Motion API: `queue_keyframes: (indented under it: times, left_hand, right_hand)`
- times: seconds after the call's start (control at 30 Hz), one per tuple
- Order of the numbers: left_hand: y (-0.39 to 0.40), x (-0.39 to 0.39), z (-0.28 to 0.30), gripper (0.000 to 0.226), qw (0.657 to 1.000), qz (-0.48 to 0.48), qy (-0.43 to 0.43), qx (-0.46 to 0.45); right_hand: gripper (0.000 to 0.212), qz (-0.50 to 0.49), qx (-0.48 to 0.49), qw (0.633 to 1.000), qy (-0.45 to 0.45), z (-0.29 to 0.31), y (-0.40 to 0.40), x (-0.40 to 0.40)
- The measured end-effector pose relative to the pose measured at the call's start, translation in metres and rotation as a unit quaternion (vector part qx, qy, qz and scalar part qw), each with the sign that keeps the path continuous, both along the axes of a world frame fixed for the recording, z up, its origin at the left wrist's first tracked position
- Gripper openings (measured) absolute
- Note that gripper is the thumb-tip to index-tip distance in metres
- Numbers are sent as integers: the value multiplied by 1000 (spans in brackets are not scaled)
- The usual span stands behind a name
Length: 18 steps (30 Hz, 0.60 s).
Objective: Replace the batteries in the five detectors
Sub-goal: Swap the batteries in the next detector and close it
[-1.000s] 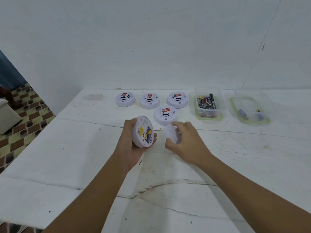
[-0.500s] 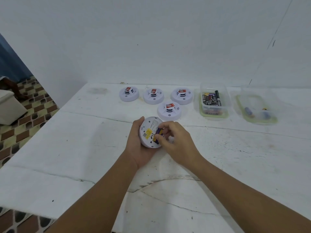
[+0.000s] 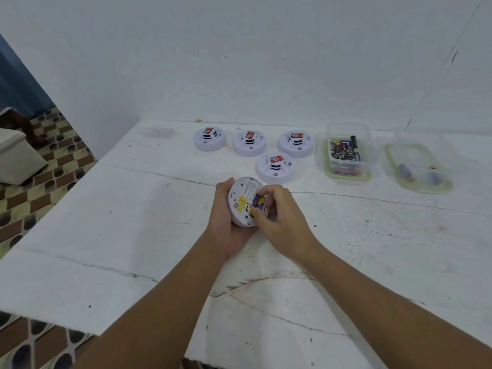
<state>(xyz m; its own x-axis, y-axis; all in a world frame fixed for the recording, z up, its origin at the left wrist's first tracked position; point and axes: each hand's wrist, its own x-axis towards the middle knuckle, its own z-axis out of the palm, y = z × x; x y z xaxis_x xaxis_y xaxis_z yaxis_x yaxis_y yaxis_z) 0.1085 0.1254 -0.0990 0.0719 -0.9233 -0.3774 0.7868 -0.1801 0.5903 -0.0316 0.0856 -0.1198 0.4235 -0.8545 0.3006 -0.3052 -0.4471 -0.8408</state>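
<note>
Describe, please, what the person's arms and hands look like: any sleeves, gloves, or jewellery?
Both forearms are bare to the frame's edge, with no sleeves visible. The left hand and right hand wear no gloves; no rings, watch or bracelets show.

White detectors on a white table, with small spots of strong colour.

The held detector [image 3: 243, 202] is white with a yellow label and a purple-and-gold battery [image 3: 257, 202]; the four detectors [image 3: 275, 169] behind have red stickers and black slots. Both clear boxes [image 3: 347, 153] have pale green rims. The floor [image 3: 40, 177] has a brown, cream and green pattern.
</note>
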Motion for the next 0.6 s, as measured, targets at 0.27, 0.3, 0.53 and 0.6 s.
queue_keyframes:
  times: [0.27,0.3,0.53,0.6]
  left_hand:
    - [-1,1,0,53,1000,4,3,2]
    - [-2,2,0,53,1000,3,4,4]
    - [-1,0,1,52,1000,-4,-21,6]
    - [-2,0,0,51,1000,-6,-22,6]
  right_hand:
    - [36,-33,-77,997,-5,-5,4,-6]
    - [36,-32,-88,996,8,-4,4,-7]
    - [33,-29,-224,966,124,4,2,-10]
    - [33,-26,-254,956,142,4,1,-11]
